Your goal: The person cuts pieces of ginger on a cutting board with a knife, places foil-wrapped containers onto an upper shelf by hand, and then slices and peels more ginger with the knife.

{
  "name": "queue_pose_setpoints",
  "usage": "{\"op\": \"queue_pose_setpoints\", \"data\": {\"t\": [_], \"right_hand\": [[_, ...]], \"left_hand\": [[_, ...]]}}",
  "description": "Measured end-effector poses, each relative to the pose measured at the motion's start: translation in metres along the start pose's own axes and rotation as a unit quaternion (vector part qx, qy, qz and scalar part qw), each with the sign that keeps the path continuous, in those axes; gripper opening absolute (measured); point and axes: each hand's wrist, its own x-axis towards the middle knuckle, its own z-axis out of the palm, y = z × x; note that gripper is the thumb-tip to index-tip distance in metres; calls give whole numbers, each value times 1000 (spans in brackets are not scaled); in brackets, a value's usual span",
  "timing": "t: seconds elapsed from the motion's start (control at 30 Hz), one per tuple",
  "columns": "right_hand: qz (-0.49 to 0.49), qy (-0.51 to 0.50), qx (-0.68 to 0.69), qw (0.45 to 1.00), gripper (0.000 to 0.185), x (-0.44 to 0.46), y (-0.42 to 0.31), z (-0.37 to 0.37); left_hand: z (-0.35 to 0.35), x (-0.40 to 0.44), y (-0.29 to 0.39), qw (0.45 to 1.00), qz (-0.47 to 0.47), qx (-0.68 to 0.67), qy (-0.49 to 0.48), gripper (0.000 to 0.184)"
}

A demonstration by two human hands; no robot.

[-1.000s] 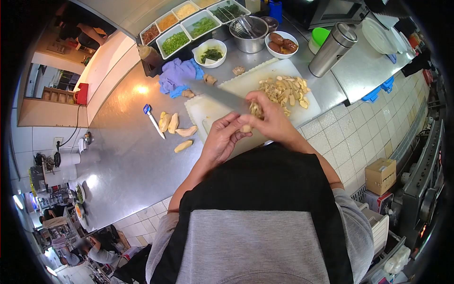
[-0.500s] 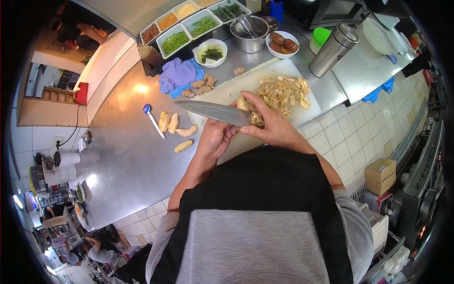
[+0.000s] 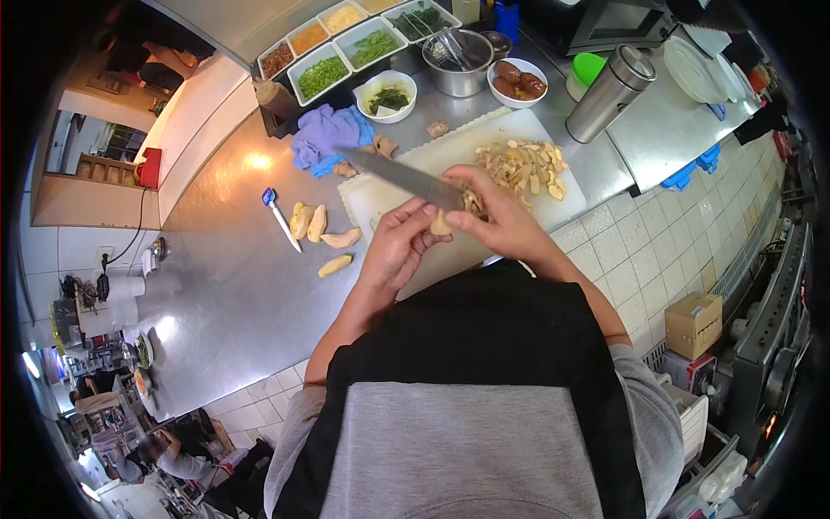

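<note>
My right hand (image 3: pixel 497 216) is wrapped round a large knife (image 3: pixel 393 173), its blade pointing up and left above the white cutting board (image 3: pixel 450 151). Between the fingers of my left hand (image 3: pixel 398 242) is a small piece of ginger (image 3: pixel 441 225), close under the knife. A heap of ginger peelings (image 3: pixel 523 166) lies on the board's right part. Several peeled ginger pieces (image 3: pixel 317 223) rest on the steel table left of the board, beside a peeler (image 3: pixel 281 221) with a blue end. Unpeeled ginger (image 3: pixel 384 145) sits by the board's upper left edge, partly behind the blade.
Beyond the board are a purple cloth (image 3: pixel 324 134), a bowl of greens (image 3: pixel 386 97), trays of chopped food (image 3: pixel 321 78), a metal pot (image 3: pixel 458 73) and a bowl of brown eggs (image 3: pixel 518 83). A steel flask (image 3: pixel 610 92) stands at right. Another person (image 3: pixel 177 457) is at far lower left.
The blade has tilted down and up again over the last second, now pointing further up and left than half a second ago. The ginger piece has turned in my left fingers.
</note>
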Motion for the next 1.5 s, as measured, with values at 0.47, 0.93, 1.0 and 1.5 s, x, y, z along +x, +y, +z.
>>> {"op": "queue_pose_setpoints", "data": {"t": [0.47,0.93,1.0,1.5], "right_hand": [[41,5,-3,999,52,5,-3,-1],[16,-41,-72,996,82,-7,-12,1],[4,-38,-69,997,81,-6,-13,2],[-27,24,6,999,66,5,10,-1]], "left_hand": [[14,-7,1,999,0,54,0,19],[-3,0,0,996,34,-80,-8,42],[-2,-1,0,997,37,-73,1,41],[0,0,1,998,4,-64,-24,42]]}}
